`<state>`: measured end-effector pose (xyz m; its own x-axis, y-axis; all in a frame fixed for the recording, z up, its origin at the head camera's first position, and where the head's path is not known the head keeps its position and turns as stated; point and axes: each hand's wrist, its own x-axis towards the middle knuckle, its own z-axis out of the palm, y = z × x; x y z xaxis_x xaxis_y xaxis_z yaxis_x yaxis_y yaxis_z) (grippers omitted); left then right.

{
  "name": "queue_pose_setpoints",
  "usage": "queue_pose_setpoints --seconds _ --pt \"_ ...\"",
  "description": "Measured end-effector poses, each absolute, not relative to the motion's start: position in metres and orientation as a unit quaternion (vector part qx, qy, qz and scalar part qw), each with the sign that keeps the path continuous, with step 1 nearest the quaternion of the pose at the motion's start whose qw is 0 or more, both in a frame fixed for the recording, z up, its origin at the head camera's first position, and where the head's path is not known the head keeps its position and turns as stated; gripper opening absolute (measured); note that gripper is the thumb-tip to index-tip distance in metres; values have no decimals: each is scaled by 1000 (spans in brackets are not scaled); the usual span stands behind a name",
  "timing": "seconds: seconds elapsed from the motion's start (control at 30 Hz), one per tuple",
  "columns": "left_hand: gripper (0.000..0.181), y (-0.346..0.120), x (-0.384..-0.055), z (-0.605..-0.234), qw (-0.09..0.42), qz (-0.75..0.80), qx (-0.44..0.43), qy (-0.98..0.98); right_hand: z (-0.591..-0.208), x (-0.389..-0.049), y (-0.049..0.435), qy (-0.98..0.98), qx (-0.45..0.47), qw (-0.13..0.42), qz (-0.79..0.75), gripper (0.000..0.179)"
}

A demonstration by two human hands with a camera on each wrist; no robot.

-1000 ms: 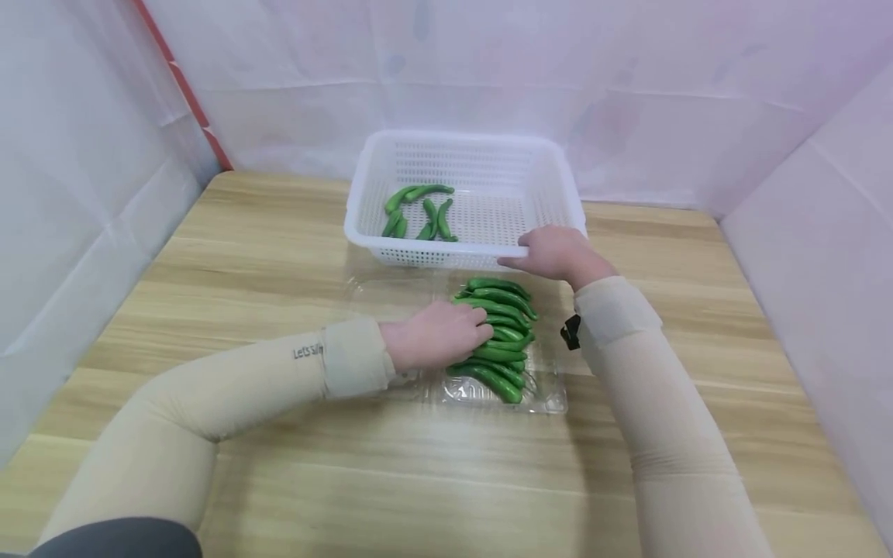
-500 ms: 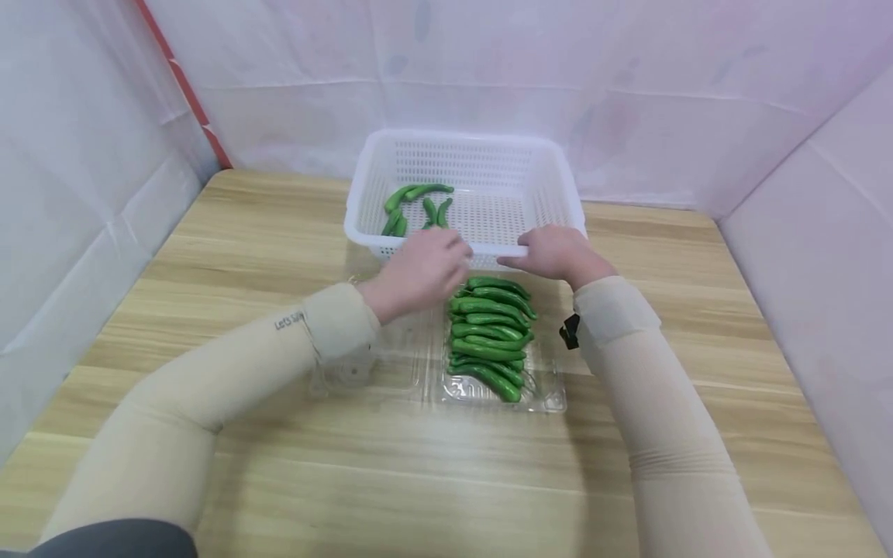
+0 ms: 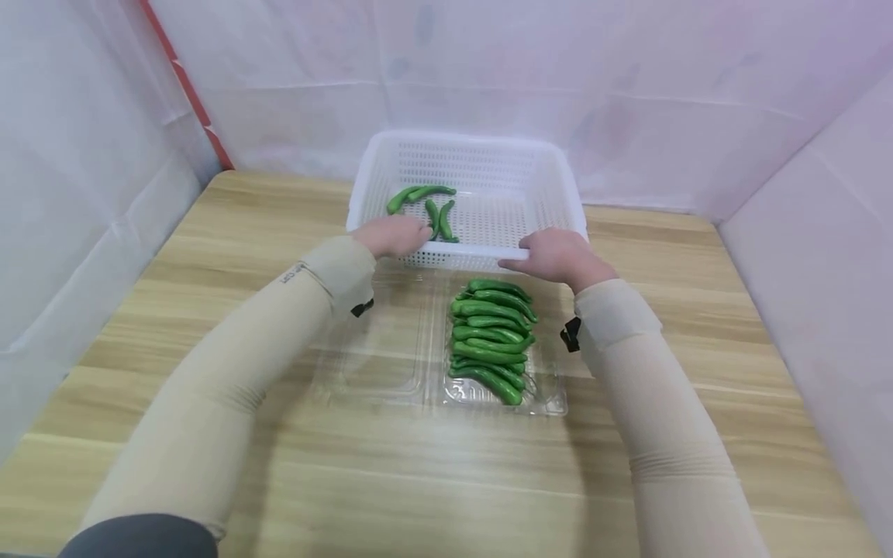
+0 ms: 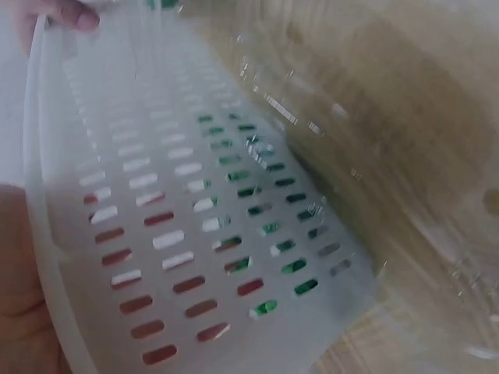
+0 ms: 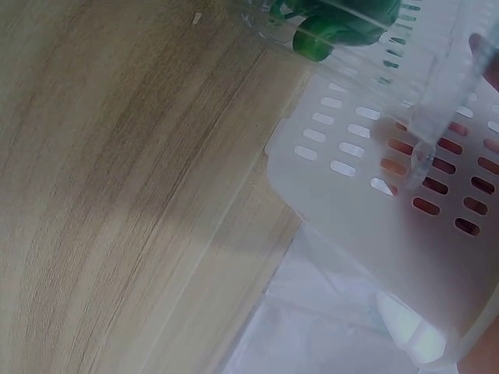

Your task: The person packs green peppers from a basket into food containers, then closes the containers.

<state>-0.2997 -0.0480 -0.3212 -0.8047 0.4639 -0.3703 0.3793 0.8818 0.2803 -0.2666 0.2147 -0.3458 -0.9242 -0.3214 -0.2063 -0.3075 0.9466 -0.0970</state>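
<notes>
A white perforated plastic basket (image 3: 470, 250) stands at the back of the table, with several green chili peppers (image 3: 446, 220) in its left half. My right hand (image 3: 558, 256) grips the near rim toward the right corner. My left hand (image 3: 396, 235) reaches over the near rim at the left, beside the peppers; its fingers dip inside, and whether they hold a pepper I cannot tell. In the left wrist view, finger patches and green show through the basket wall (image 4: 132, 183). Several more chili peppers (image 3: 491, 333) lie in a row in a clear clamshell box (image 3: 547, 395) in front.
The box's clear lid (image 3: 380, 372) lies folded open to the left on the wooden table (image 3: 418, 473). White sheeting (image 3: 474, 70) walls off the back and both sides. A red strip (image 3: 188, 89) runs down the back left corner.
My left hand has left the peppers in the clamshell box and moved up and left, over the rim into the basket. The right hand keeps its grip on the rim.
</notes>
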Motion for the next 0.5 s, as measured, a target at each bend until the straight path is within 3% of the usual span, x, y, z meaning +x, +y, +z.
queue_pose_setpoints --seconds 0.23,0.5 --pt "58 -48 -306 -316 311 117 189 924 -348 -269 218 980 -165 110 -32 54" --pt "56 -48 -307 -318 320 146 153 924 -348 -270 218 979 -165 118 -33 54"
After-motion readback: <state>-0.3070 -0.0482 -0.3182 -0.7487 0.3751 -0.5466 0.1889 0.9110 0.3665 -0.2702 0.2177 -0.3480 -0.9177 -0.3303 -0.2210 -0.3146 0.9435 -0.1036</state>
